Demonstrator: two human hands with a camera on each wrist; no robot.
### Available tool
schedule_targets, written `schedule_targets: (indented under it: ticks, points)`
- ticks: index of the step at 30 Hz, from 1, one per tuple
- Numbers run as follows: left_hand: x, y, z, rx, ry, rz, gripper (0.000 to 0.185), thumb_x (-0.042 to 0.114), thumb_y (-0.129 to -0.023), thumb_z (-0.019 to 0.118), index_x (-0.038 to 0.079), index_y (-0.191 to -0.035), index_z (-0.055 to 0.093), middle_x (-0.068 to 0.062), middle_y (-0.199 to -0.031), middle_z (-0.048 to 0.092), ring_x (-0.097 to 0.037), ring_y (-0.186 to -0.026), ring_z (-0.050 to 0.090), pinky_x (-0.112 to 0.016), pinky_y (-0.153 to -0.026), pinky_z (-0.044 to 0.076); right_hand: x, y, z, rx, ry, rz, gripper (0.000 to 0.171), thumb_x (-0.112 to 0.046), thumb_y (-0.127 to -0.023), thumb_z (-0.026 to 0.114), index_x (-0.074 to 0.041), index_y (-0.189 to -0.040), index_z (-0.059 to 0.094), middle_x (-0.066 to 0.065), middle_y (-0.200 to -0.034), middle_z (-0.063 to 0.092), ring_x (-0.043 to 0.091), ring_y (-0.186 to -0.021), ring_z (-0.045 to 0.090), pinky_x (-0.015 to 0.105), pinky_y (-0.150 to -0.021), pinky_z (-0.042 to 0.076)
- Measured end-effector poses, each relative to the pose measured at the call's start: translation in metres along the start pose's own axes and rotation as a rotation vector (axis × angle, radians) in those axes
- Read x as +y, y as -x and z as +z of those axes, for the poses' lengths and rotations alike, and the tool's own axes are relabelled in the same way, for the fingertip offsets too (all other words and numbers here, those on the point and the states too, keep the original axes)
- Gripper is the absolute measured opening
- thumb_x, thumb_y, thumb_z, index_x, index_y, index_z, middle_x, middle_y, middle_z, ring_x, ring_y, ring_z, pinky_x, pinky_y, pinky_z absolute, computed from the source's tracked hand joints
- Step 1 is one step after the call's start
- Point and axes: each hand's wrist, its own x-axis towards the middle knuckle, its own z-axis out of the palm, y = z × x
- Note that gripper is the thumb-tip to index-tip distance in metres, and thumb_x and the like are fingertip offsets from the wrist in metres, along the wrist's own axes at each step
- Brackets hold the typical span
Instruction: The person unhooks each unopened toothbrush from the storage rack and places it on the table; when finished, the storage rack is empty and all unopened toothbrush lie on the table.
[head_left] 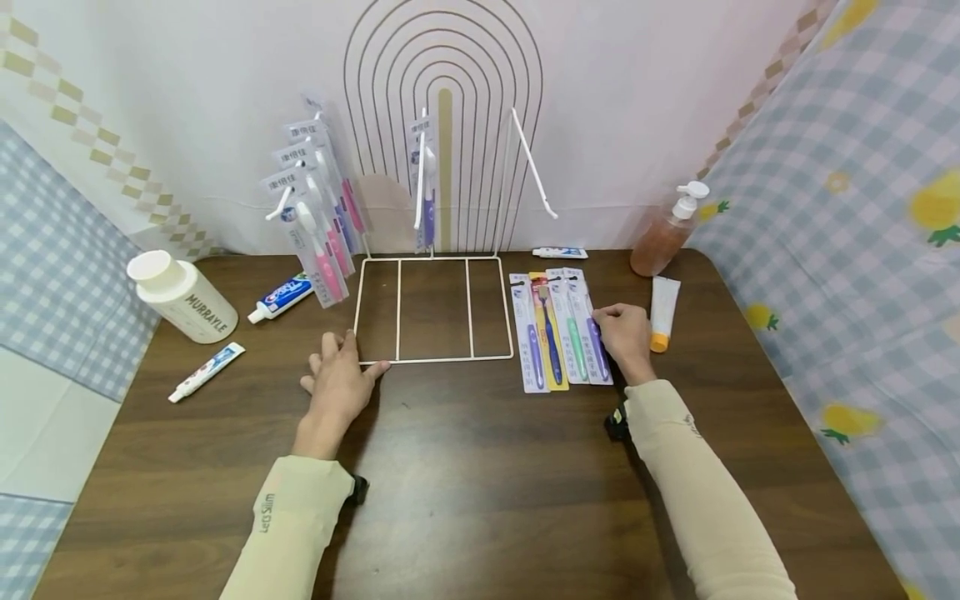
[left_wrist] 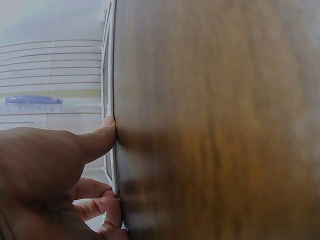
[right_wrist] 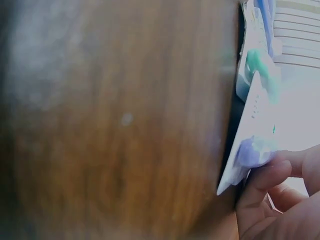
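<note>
A white wire display rack (head_left: pixel 433 360) stands against the back wall cloth. My left hand (head_left: pixel 339 379) rests at its front left corner, thumb on the front wire and a fingertip by the side wire. Several packaged toothbrushes lie in a row to the rack's right. My right hand (head_left: pixel 626 337) pinches the right edge of the end one, a purple packaged toothbrush (head_left: pixel 588 325); the right wrist view shows that edge tilted up off the table. Beside it lie a green packaged toothbrush (head_left: pixel 573 333) and a dark blue one on yellow card (head_left: pixel 551 337).
Packaged pink and purple toothbrushes (head_left: pixel 322 258) hang from the rack's left hook, another (head_left: pixel 427 200) from the middle hook. Left are a white bottle (head_left: pixel 187 300) and toothpaste tubes (head_left: pixel 283 296); right, a pump bottle (head_left: pixel 660 242) and a white tube (head_left: pixel 664 308).
</note>
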Motion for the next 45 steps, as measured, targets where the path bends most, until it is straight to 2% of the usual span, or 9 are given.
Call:
schedule_targets:
  ticks: [7,12,17,21,24,27,33,39,45]
  points:
    - [0.000,0.000,0.001,0.012,0.008,0.009,0.089,0.039,-0.115,0.071,-0.007,-0.178,0.027,-0.028,-0.157,0.036,-0.056,-0.137,0.037,-0.074,-0.107,0.031,-0.016,0.002,0.005,0.117,-0.041,-0.001,0.038,-0.026,-0.118,0.059,0.003,-0.135,0.077,0.025,-0.132,0.077,0.038,-0.116,0.071,0.051,-0.103,0.056]
    - [0.000,0.000,0.001,0.009,0.010,0.005,0.089,0.038,-0.115,0.070,-0.007,-0.178,0.026,-0.028,-0.158,0.035,-0.056,-0.137,0.037,-0.074,-0.107,0.030,-0.052,0.004,0.017,0.133,-0.074,-0.073,0.041,-0.031,-0.119,0.060,-0.001,-0.144,0.073,0.023,-0.139,0.074,0.039,-0.127,0.069,0.057,-0.114,0.054]
    - [0.002,-0.001,0.003,0.023,0.031,0.017,0.088,0.036,-0.114,0.072,-0.008,-0.177,0.028,-0.029,-0.159,0.035,-0.058,-0.136,0.037,-0.074,-0.107,0.030,-0.101,0.011,0.032,0.076,-0.125,-0.261,0.038,-0.028,-0.116,0.067,0.000,-0.139,0.077,0.023,-0.127,0.077,0.038,-0.113,0.072,0.053,-0.103,0.058]
    - [0.002,-0.001,0.003,0.032,0.039,0.025,0.087,0.034,-0.114,0.073,-0.009,-0.176,0.029,-0.030,-0.161,0.035,-0.059,-0.136,0.037,-0.076,-0.107,0.030,-0.141,0.017,0.048,0.010,-0.134,-0.407,0.031,-0.020,-0.112,0.070,0.002,-0.132,0.080,0.021,-0.116,0.080,0.029,-0.096,0.071,0.040,-0.093,0.056]
    - [0.003,0.000,0.002,0.028,0.029,0.024,0.087,0.035,-0.114,0.072,-0.008,-0.177,0.029,-0.029,-0.161,0.035,-0.058,-0.136,0.038,-0.076,-0.108,0.031,-0.170,0.022,0.060,-0.065,-0.180,-0.467,0.032,-0.015,-0.113,0.070,0.004,-0.137,0.077,0.021,-0.116,0.078,0.024,-0.086,0.070,0.035,-0.084,0.057]
    - [0.003,0.002,0.002,0.026,0.025,0.022,0.087,0.036,-0.115,0.071,-0.008,-0.177,0.028,-0.028,-0.161,0.035,-0.057,-0.137,0.038,-0.075,-0.108,0.031,-0.196,0.028,0.072,-0.123,-0.221,-0.504,0.040,-0.014,-0.112,0.073,0.005,-0.148,0.071,0.021,-0.124,0.074,0.023,-0.088,0.069,0.035,-0.087,0.058]
    - [0.000,0.007,0.005,0.009,0.016,0.006,0.088,0.037,-0.115,0.071,-0.008,-0.177,0.028,-0.029,-0.161,0.035,-0.057,-0.137,0.038,-0.077,-0.109,0.031,-0.232,0.038,0.090,-0.139,-0.216,-0.490,0.054,-0.019,-0.115,0.070,0.003,-0.162,0.059,0.021,-0.138,0.068,0.027,-0.116,0.063,0.043,-0.111,0.052]
    - [-0.001,0.006,0.005,0.022,0.028,0.014,0.087,0.036,-0.115,0.071,-0.009,-0.176,0.029,-0.029,-0.161,0.034,-0.058,-0.137,0.037,-0.078,-0.110,0.030,-0.256,0.039,0.096,-0.155,-0.256,-0.462,0.057,-0.021,-0.116,0.069,-0.001,-0.166,0.054,0.021,-0.144,0.062,0.029,-0.123,0.058,0.042,-0.103,0.055]
    - [0.002,0.003,0.001,0.012,0.035,0.011,0.088,0.035,-0.115,0.070,-0.010,-0.176,0.027,-0.030,-0.164,0.032,-0.058,-0.141,0.035,-0.080,-0.112,0.028,-0.270,0.038,0.094,-0.141,-0.310,-0.499,0.040,-0.021,-0.114,0.071,0.003,-0.146,0.069,0.022,-0.142,0.066,0.034,-0.132,0.063,0.046,-0.102,0.062]
